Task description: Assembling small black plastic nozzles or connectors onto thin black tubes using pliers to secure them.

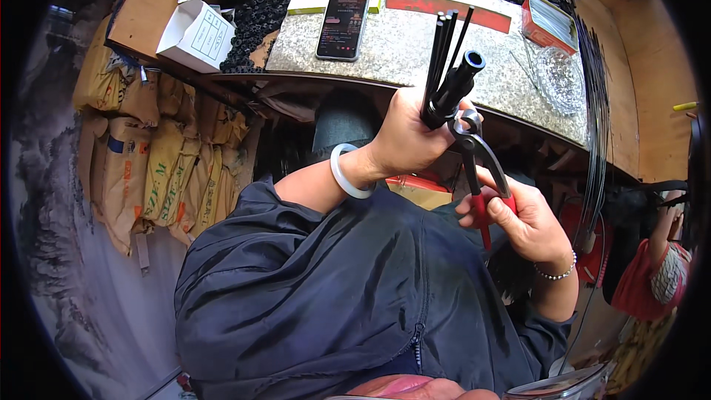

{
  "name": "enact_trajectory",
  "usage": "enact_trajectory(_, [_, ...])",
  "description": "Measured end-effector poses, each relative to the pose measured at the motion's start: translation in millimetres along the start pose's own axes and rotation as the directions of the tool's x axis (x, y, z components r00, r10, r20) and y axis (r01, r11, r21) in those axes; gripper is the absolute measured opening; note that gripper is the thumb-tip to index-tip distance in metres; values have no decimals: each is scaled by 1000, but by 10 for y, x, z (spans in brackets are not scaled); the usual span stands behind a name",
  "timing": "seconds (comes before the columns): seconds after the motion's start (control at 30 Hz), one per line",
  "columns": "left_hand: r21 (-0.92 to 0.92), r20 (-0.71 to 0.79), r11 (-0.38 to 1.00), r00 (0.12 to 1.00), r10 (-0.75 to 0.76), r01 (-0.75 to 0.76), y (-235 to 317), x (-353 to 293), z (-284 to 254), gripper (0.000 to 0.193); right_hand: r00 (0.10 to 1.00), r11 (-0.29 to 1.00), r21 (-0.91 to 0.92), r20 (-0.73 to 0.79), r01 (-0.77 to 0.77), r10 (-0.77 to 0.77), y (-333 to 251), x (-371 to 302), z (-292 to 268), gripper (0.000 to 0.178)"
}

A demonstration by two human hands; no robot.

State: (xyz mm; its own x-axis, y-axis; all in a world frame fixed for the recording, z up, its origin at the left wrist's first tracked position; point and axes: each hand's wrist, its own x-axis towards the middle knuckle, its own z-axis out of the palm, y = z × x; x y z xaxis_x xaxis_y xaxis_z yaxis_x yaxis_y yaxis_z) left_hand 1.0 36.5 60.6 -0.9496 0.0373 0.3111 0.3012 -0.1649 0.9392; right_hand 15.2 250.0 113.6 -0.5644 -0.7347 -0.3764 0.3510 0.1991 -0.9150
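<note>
My left hand (407, 133), a pale bangle at its wrist, is closed around a black tubular part (453, 92) with a ring-shaped open end. Several thin black rods (437, 48) stick up from the same grip, beside the tube. In my right hand (529, 226) is a pair of red-handled pincers (489, 159), with the fingers wrapped round both handles. The rounded metal jaws are up against the fingers of my left hand, near the tube's lower part. What lies between the jaws is too small to make out. Both hands are in front of the table edge, above my lap.
On the speckled tabletop (400, 52) lie a phone (344, 22), a clear glass dish (561, 81) and a red box (549, 26). Small black parts (255, 22) heap behind, beside a white carton (198, 35). Long thin rods (598, 104) hang over the right edge. Sacks (159, 170) stand left; another person (655, 267) sits right.
</note>
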Motion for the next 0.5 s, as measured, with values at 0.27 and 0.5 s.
enact_trajectory(0.27, [95, 23, 994, 999, 47, -49, 4, -3, -19, 6, 996, 969, -235, 10, -80, 85, -195, -50, -64, 31])
enact_trajectory(0.5, [85, 18, 994, 997, 69, -70, -32, -19, -28, 7, 981, 968, -160, -18, -192, 192, -157, -6, -36, 24])
